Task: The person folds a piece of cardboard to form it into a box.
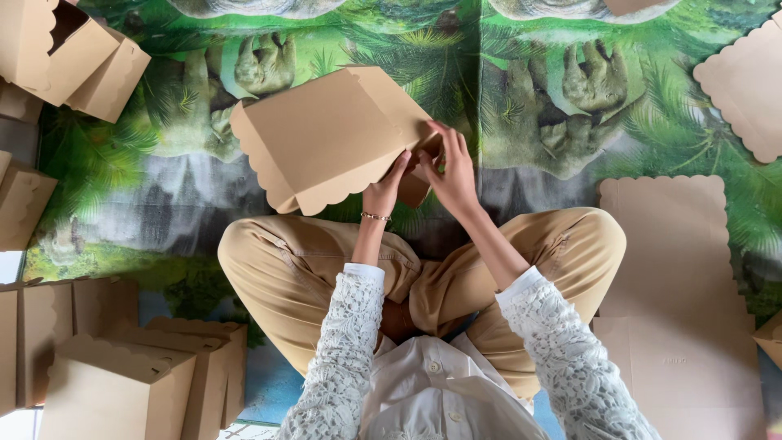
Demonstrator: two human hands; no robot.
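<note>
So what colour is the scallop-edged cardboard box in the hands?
Plain kraft brown scallop-edged cardboard box, seen best in the head view.

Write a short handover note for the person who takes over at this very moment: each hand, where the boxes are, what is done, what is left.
Left hand: grips the half-folded brown cardboard box at its scalloped edge.
Right hand: presses a side flap of it, above the lap.
Done: folded boxes stand at the left and top left.
Left: this box is not yet closed; flat sheets wait at the right on the printed mat.
</note>
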